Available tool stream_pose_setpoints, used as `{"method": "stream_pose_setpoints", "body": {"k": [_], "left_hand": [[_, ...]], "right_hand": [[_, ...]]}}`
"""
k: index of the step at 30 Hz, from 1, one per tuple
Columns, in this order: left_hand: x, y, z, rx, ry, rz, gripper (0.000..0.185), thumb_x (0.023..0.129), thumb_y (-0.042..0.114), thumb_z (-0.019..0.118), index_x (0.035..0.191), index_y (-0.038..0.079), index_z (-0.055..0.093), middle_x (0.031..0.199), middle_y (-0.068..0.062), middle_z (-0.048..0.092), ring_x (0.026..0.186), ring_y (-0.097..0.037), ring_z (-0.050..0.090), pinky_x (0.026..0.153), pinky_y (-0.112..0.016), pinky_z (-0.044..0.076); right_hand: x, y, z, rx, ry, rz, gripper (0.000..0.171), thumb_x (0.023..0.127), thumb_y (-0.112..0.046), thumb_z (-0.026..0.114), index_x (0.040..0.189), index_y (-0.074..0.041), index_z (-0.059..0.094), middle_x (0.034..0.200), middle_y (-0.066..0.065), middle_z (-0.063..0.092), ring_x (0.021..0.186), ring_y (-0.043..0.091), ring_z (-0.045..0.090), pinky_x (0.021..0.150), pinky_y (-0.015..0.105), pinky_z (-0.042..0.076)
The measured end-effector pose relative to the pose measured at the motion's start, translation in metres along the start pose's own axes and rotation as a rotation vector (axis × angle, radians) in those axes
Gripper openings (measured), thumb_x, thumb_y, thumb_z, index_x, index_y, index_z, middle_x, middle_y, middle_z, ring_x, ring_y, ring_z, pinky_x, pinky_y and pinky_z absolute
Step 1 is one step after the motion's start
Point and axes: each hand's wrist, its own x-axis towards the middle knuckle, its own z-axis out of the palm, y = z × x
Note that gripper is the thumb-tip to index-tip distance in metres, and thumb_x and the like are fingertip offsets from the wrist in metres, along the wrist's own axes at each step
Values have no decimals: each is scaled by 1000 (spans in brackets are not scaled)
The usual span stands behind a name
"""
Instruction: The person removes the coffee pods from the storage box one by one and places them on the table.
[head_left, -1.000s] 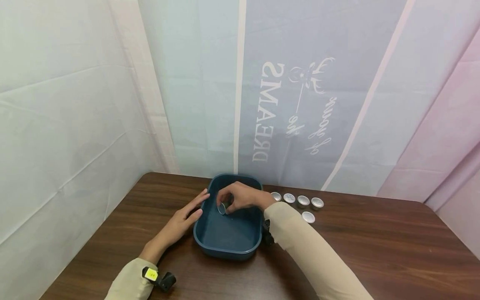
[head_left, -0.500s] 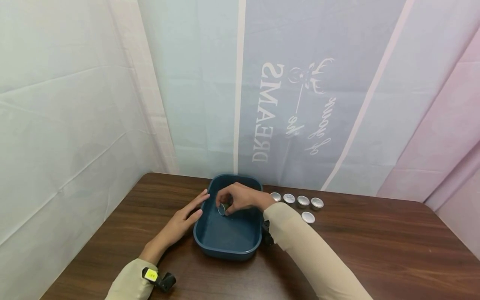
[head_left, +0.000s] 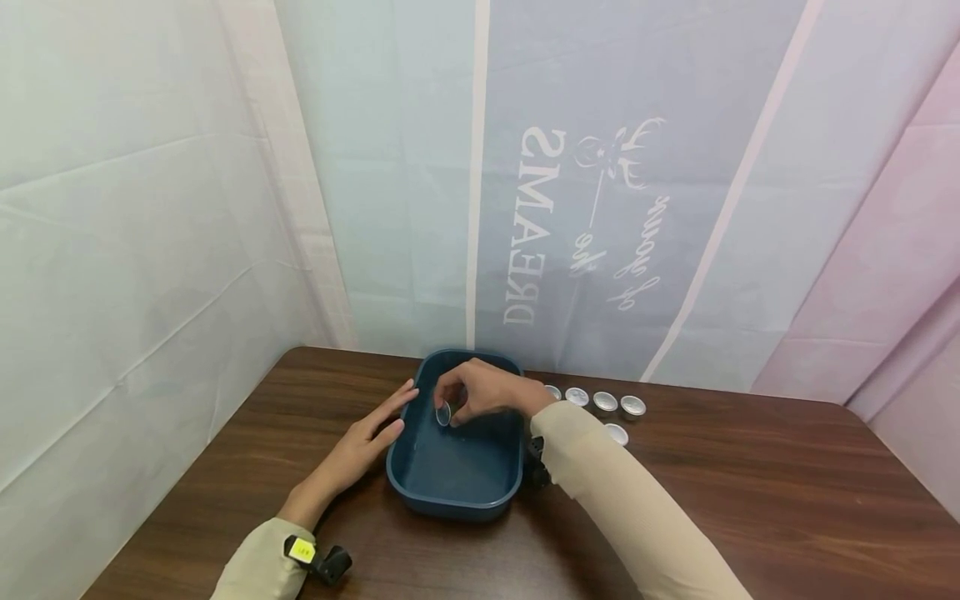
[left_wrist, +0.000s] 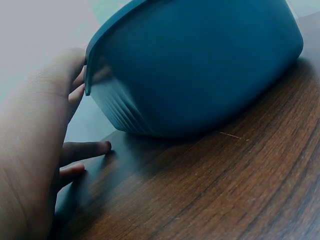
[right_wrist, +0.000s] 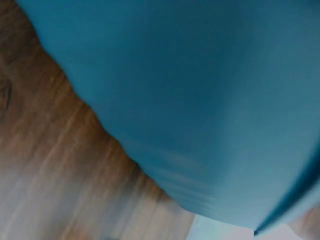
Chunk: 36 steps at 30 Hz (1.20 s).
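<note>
A dark blue rectangular plastic basin stands on the table. Inside it, my right hand pinches a small round silver-rimmed capsule between thumb and fingers, tilted on edge above the basin's floor. My left hand rests along the basin's left side, fingers extended, fingertips at the rim. Seen from the left wrist, part of that hand is behind the rim and two fingers point low near the table. The right wrist view has mostly the basin's outer wall, blurred; the capsule is hidden there.
Right of the basin, several silver-topped capsules stand in a row, one of them near its middle. A single capsule lies in front, partly behind the right sleeve. A printed curtain hangs behind the brown wooden table.
Both hands stay nearly in place, the right still holding the capsule inside the basin. The right sleeve now covers slightly more of the front capsule.
</note>
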Motion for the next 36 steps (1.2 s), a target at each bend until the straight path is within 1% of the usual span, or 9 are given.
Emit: {"method": "stream_pose_setpoints", "body": {"k": [5,10,16,20,25,28,30,33,36], "left_hand": [[0,1,-1,7,2,1,47,103,11,42,149,8,34,157,-9,21,140,-30,24,103,-60,29],[0,2,-1,7,14,6,47,102,8,43,149,9,35,156,-10,22,140,-31,25,103,-60,28],[-1,2,-1,16,11,16,47,102,8,43,148,8,35,156,-11,23,140,-33,24,103,-61,26],[0,2,0,18,19,16,47,102,8,44,148,7,36,156,-9,23,140,-32,24,104,-61,25],[0,2,1,15,19,14,47,102,8,43,148,7,35,156,-9,23,140,-32,23,104,-61,25],[0,2,1,15,18,19,47,102,8,43,148,7,35,156,-11,22,140,-33,23,104,-61,25],[-1,2,1,17,16,22,47,102,8,43,148,7,35,156,-11,22,140,-33,23,103,-61,27],[-2,2,1,22,12,23,47,102,9,43,148,7,34,156,-11,22,140,-32,24,102,-61,29],[-3,3,1,27,9,23,47,103,10,43,149,7,34,156,-11,21,140,-31,24,102,-60,30]], "right_hand": [[-9,-1,-6,35,40,-20,25,77,-11,81,99,-17,69,95,-9,65,89,6,62,77,25,53],[-21,-4,-12,78,87,-1,25,79,-12,80,101,-18,69,96,-10,65,91,10,62,79,28,53],[-35,-5,-14,181,163,9,26,79,-14,80,101,-18,69,99,-9,65,92,11,64,81,29,52],[-44,-11,-18,240,207,-7,27,79,-10,80,103,-13,69,102,-2,65,94,16,64,83,34,52],[-57,-32,-27,311,248,-26,29,79,0,77,106,0,66,104,11,65,96,27,63,86,46,50],[-64,-41,-32,338,276,-32,28,78,3,76,104,3,65,104,15,65,94,29,63,86,49,49],[-68,-38,-32,337,299,-24,28,78,2,77,103,0,66,103,12,66,93,28,63,85,47,50],[-74,-26,-30,325,330,-20,28,78,-2,79,103,-6,68,103,5,66,91,24,64,84,43,51],[-81,-15,-29,339,357,-32,29,77,-7,80,103,-11,68,103,2,65,92,25,63,84,44,51]]}}
